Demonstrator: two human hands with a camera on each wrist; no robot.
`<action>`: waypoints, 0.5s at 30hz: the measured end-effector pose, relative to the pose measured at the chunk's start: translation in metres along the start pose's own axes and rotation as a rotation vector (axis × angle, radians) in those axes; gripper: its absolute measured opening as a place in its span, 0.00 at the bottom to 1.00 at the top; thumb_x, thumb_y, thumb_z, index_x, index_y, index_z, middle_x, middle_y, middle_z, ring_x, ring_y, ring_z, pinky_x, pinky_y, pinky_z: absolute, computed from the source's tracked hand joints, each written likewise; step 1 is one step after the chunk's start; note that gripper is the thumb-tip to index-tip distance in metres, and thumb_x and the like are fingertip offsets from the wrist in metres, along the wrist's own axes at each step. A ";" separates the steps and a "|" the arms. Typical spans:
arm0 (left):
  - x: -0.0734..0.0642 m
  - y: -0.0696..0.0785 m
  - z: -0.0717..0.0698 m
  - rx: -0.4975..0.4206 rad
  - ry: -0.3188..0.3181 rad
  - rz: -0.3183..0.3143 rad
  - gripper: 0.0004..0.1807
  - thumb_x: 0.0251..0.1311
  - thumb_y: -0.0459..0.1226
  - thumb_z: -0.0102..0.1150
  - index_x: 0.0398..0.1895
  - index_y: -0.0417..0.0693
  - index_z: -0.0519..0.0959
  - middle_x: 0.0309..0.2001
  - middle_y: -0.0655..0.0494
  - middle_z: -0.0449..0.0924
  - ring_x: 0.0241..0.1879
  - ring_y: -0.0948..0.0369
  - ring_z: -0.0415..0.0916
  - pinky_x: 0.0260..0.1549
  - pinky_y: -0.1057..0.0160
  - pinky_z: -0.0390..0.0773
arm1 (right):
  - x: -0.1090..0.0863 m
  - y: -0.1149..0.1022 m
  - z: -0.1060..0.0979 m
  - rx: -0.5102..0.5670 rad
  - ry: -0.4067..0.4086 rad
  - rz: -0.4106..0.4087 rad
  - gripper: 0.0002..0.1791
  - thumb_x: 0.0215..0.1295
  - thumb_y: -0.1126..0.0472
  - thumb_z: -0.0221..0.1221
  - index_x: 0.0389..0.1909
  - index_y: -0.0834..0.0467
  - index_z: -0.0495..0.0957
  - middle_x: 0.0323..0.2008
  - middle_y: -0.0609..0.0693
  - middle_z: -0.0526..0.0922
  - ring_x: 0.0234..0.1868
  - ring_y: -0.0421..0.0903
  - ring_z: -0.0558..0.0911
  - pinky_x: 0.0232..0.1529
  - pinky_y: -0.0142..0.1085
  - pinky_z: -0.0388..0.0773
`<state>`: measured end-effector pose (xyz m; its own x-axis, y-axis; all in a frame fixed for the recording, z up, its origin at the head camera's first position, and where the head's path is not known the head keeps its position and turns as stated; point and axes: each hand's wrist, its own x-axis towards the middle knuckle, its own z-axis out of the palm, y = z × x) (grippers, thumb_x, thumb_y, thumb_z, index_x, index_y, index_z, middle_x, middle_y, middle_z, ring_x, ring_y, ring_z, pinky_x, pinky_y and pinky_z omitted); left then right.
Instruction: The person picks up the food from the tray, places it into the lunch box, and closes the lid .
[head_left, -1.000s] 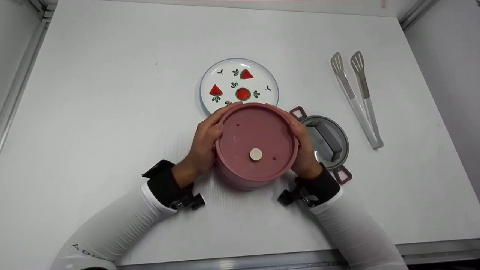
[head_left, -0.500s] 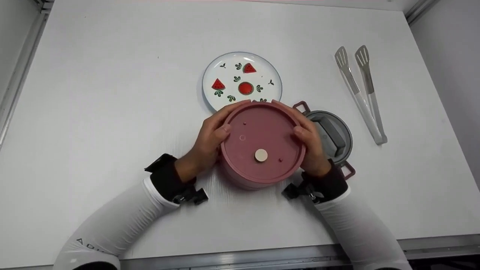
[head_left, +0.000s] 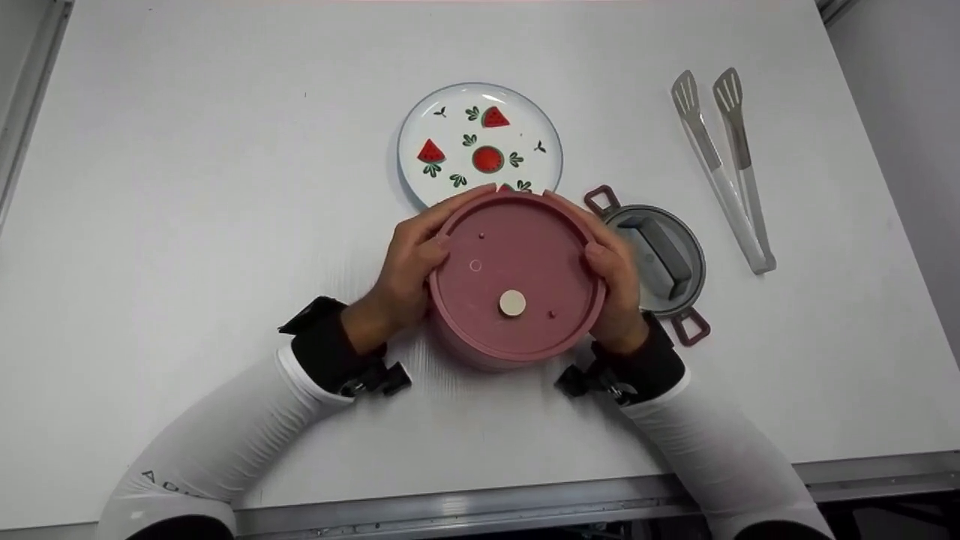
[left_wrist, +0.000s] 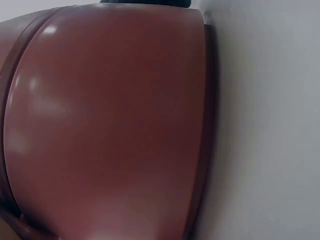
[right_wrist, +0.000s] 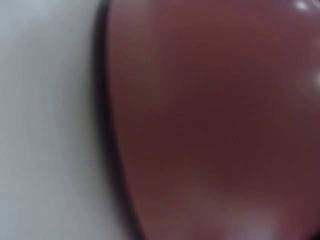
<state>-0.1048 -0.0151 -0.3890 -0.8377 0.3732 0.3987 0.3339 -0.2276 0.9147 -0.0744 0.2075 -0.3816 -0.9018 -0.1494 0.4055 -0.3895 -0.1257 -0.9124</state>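
Observation:
In the head view a round pink lidded container [head_left: 517, 262] with a cream knob [head_left: 512, 303] on its lid stands in front of the person. My left hand [head_left: 409, 266] grips its left side, thumb at the lid's rim and fingers reaching round the far side. Mirroring it, my right hand [head_left: 619, 281] holds the right side, its thumb also over the rim. The container's glossy wall [left_wrist: 110, 120] fills most of the left wrist view, its base close to the white tabletop. Its wall [right_wrist: 210, 120] fills much of the right wrist view too, blurred.
Behind the container lies a white plate [head_left: 480, 135] with watermelon drawings, its front edge partly hidden. To the right sits a small pot [head_left: 694, 255] with a clear lid and pink loop handles, partly behind my right hand. Spread metal tongs [head_left: 727, 180] lie farther right on the white table [head_left: 187, 187].
The head view has tilted, so everything on the table sits higher in it. A bit more of the plate's front shows behind the container. Both hands keep their hold.

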 end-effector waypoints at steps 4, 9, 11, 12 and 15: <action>-0.002 -0.002 -0.001 0.048 0.030 0.020 0.35 0.57 0.42 0.36 0.67 0.40 0.73 0.63 0.51 0.78 0.65 0.55 0.73 0.68 0.58 0.68 | 0.001 0.004 0.000 -0.052 0.010 -0.028 0.33 0.64 0.58 0.38 0.65 0.72 0.70 0.57 0.56 0.83 0.57 0.48 0.81 0.61 0.36 0.75; 0.000 -0.003 -0.003 0.077 0.057 0.024 0.34 0.57 0.43 0.36 0.66 0.41 0.74 0.62 0.51 0.79 0.64 0.56 0.74 0.67 0.57 0.68 | 0.007 0.010 0.001 -0.027 0.010 -0.031 0.33 0.64 0.56 0.39 0.64 0.73 0.71 0.57 0.57 0.83 0.58 0.49 0.81 0.62 0.37 0.74; 0.001 -0.003 -0.003 0.083 0.066 0.024 0.34 0.58 0.43 0.36 0.66 0.41 0.74 0.62 0.51 0.79 0.64 0.56 0.74 0.67 0.56 0.68 | 0.009 0.012 0.002 0.004 0.010 -0.031 0.34 0.65 0.55 0.39 0.64 0.73 0.70 0.58 0.58 0.82 0.59 0.50 0.80 0.63 0.39 0.74; 0.002 -0.003 -0.004 0.084 0.069 0.024 0.34 0.58 0.43 0.36 0.66 0.40 0.74 0.62 0.51 0.79 0.64 0.56 0.74 0.68 0.56 0.68 | 0.010 0.013 0.002 0.016 0.011 -0.031 0.34 0.65 0.55 0.40 0.64 0.73 0.70 0.59 0.58 0.81 0.60 0.50 0.79 0.63 0.39 0.73; 0.002 -0.003 -0.004 0.062 0.072 0.010 0.35 0.58 0.43 0.36 0.66 0.40 0.74 0.62 0.50 0.78 0.65 0.56 0.73 0.68 0.56 0.68 | 0.011 0.015 0.002 0.051 0.012 -0.028 0.34 0.65 0.54 0.41 0.65 0.73 0.70 0.60 0.58 0.81 0.60 0.51 0.79 0.64 0.40 0.73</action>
<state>-0.1095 -0.0173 -0.3916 -0.8625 0.3052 0.4036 0.3661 -0.1742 0.9141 -0.0898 0.2014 -0.3912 -0.8928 -0.1336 0.4302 -0.4051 -0.1795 -0.8965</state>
